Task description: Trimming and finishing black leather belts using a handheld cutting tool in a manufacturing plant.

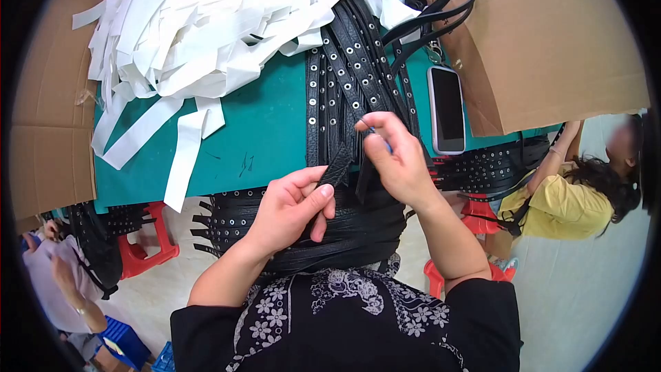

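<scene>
My left hand [297,207] is closed on a textured black strap end [337,165], gripped between thumb and fingers, its tip pointing up and to the right. Just right of it, my right hand [396,158] is curled in a pinch. A thin dark sliver and a bit of blue show at its fingers, too small to name. Beneath and beyond both hands runs a bundle of black straps [354,72] with rows of silver eyelets. More eyelet straps [234,224] lie stacked across my lap, below the table edge.
A heap of white strips [200,21] covers the far left of the green table [255,124]. A phone [447,110] lies right of the straps, beside a cardboard box [558,48]; another box [55,96] stands left. People sit at both sides, near red stools [148,244].
</scene>
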`<action>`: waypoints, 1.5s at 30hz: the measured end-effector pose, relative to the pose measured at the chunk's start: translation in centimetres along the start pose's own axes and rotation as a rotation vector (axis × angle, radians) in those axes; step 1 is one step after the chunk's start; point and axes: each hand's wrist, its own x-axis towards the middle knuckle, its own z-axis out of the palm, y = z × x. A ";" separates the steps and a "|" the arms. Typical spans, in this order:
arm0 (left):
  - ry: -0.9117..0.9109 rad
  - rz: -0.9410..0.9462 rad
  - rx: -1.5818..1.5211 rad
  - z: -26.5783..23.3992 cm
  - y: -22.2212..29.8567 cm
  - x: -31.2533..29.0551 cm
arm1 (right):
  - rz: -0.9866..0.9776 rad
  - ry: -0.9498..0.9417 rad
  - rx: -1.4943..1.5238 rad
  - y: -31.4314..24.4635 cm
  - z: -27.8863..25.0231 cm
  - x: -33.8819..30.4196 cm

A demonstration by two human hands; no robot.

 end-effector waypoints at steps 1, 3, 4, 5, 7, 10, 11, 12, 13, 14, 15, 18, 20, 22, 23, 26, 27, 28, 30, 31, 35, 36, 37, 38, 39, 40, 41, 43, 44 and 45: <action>-0.015 -0.078 -0.149 -0.1 0.3 0.0 | -0.121 0.026 -0.144 0.4 -0.6 -0.3; -0.013 -0.116 -0.174 -0.2 0.8 0.0 | -0.374 0.125 -0.465 0.1 -1.3 -1.2; -0.015 -0.163 -0.199 -0.1 0.8 -0.1 | -0.414 0.108 -0.566 0.0 -1.7 -1.6; -0.011 -0.162 -0.204 -0.2 0.8 -0.1 | -0.436 0.066 -0.642 -0.3 -2.0 -2.0; -0.047 -0.175 -0.230 -0.2 0.8 -0.2 | -0.509 0.035 -0.745 -0.5 -2.2 -2.5; -0.097 -0.194 -0.203 -0.2 1.3 -0.3 | -0.560 0.004 -0.857 -0.7 -2.1 -2.7; -0.096 -0.193 -0.206 -0.1 1.2 -0.4 | -0.561 0.001 -0.858 -0.7 -2.1 -2.7; -0.095 -0.169 -0.201 0.0 1.0 -0.5 | -0.566 -0.001 -0.830 -0.6 -2.0 -2.7; -0.092 -0.145 -0.196 0.1 0.8 -0.5 | -0.572 -0.005 -0.800 -0.5 -1.9 -2.7; -0.088 -0.143 -0.197 0.1 0.7 -0.6 | -0.575 -0.008 -0.798 -0.5 -1.8 -2.7; -0.082 -0.133 -0.182 0.2 0.6 -0.7 | -0.573 -0.002 -0.772 -0.4 -1.6 -2.7; -0.080 -0.109 -0.170 0.3 0.4 -0.8 | -0.560 0.012 -0.734 -0.4 -0.8 -2.8; -0.086 -0.094 -0.172 0.4 0.4 -0.9 | -0.546 0.021 -0.724 -0.5 -0.4 -2.9; -0.081 -0.094 -0.168 0.4 0.3 -0.9 | -0.535 0.052 -0.735 -0.5 0.0 -3.0; -0.081 -0.093 -0.169 0.4 0.3 -0.9 | -0.535 0.051 -0.736 -0.4 0.1 -3.0; -0.080 -0.087 -0.183 0.4 0.2 -0.9 | -0.535 0.055 -0.763 -0.4 0.1 -3.1; -0.077 -0.086 -0.177 0.3 0.1 -0.9 | -0.530 0.047 -0.770 -0.6 0.1 -3.0; -0.074 -0.085 -0.171 0.3 0.0 -0.9 | -0.525 0.040 -0.777 -0.7 0.0 -3.0; -0.070 -0.072 -0.154 0.2 -0.2 -0.9 | -0.518 0.020 -0.772 -0.7 -0.1 -3.0; -0.065 -0.058 -0.136 0.2 -0.3 -0.9 | -0.511 0.000 -0.766 -0.6 -0.3 -3.0; -0.052 -0.086 -0.175 0.0 -0.1 -0.6 | -0.473 0.143 -0.586 -0.2 -0.6 -2.7; -0.074 -0.137 -0.207 -0.1 0.4 -0.3 | -0.473 0.142 -0.586 -0.3 -0.8 -2.8; -0.091 -0.185 -0.238 -0.1 0.7 -0.3 | -0.454 0.093 -0.600 -0.6 -1.0 -3.2; -0.085 -0.182 -0.238 -0.2 0.8 -0.3 | -0.435 0.044 -0.615 -0.8 -1.0 -3.5; -0.086 -0.189 -0.233 -0.2 0.9 -0.3 | -0.451 -0.009 -0.683 -0.9 -1.0 -3.7; -0.089 -0.198 -0.229 -0.2 1.0 -0.2 | -0.452 -0.011 -0.682 -1.0 -0.9 -3.9; -0.088 -0.198 -0.230 -0.3 1.0 -0.2 | -0.437 -0.037 -0.692 -1.1 -0.8 -4.1; -0.073 -0.191 -0.231 -0.3 1.0 -0.2 | -0.421 -0.063 -0.703 -1.2 -0.5 -4.1; -0.074 -0.192 -0.232 -0.2 0.9 -0.3 | -0.422 -0.062 -0.708 -1.3 -0.4 -4.1; -0.077 -0.193 -0.214 -0.2 0.9 -0.3 | -0.422 -0.061 -0.713 -1.3 -0.2 -4.1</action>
